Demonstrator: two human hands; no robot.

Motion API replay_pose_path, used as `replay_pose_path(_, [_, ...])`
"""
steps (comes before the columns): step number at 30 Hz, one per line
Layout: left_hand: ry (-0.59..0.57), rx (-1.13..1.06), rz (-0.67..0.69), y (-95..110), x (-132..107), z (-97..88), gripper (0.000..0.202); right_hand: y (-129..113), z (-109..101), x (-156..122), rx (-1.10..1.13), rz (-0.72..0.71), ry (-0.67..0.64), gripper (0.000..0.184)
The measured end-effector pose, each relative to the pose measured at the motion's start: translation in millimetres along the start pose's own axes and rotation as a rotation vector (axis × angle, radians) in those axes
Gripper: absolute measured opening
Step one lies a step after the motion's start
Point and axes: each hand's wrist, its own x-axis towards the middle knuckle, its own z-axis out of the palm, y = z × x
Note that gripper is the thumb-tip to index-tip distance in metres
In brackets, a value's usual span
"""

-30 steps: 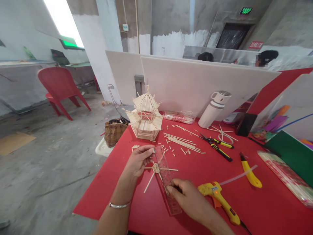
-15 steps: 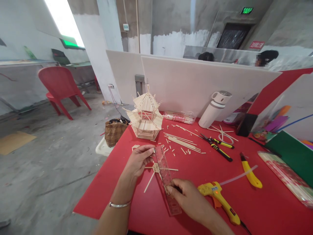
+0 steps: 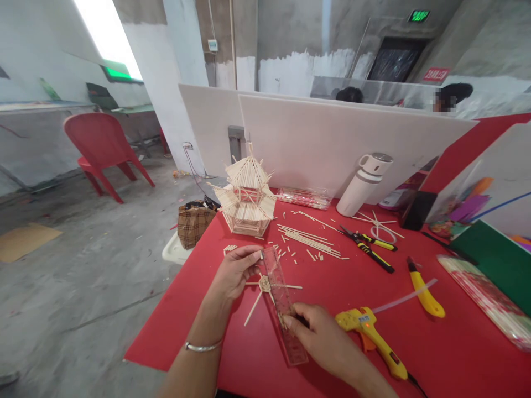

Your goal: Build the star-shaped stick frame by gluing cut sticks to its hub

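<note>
A clear pink-tinted ruler point(image 3: 282, 301) lies on the red table point(image 3: 435, 354) over a small star of thin wooden sticks point(image 3: 265, 285). My left hand point(image 3: 234, 272) presses the ruler's far end with curled fingers. My right hand point(image 3: 321, 337) pinches something small and dark against the ruler's near part; I cannot make out what it is. A stick-built pagoda model point(image 3: 248, 193) stands beyond my left hand.
Yellow glue gun point(image 3: 369, 334) beside my right hand, yellow utility knife point(image 3: 423, 290), pliers point(image 3: 367, 247), loose sticks point(image 3: 309, 240), white flask point(image 3: 363, 185), white partition boards point(image 3: 332, 143). Red chair point(image 3: 103, 152) and checked bag point(image 3: 194, 224) stand on the floor at left. Other people's heads show behind the partition.
</note>
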Motion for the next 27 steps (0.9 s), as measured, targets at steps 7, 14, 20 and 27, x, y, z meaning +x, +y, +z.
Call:
replay_pose_path(7, [0.003,-0.008,-0.003,-0.9,0.7,-0.2,0.037,-0.1,0.2,0.3,-0.009,0.007,0.000,0.030])
replay_pose_path(14, [0.001,-0.004,-0.009,0.1,0.1,0.2,0.037,0.6,0.6,0.3,0.002,-0.001,-0.007,0.030])
replay_pose_path(20, [-0.005,-0.008,-0.009,0.5,0.1,0.5,0.035,-2.2,-1.9,-1.3,-0.002,0.002,-0.010,0.030])
replay_pose_path(27, [-0.011,-0.010,-0.006,-0.9,0.2,-0.7,0.034,-1.1,-1.2,0.5,0.004,0.001,-0.002,0.031])
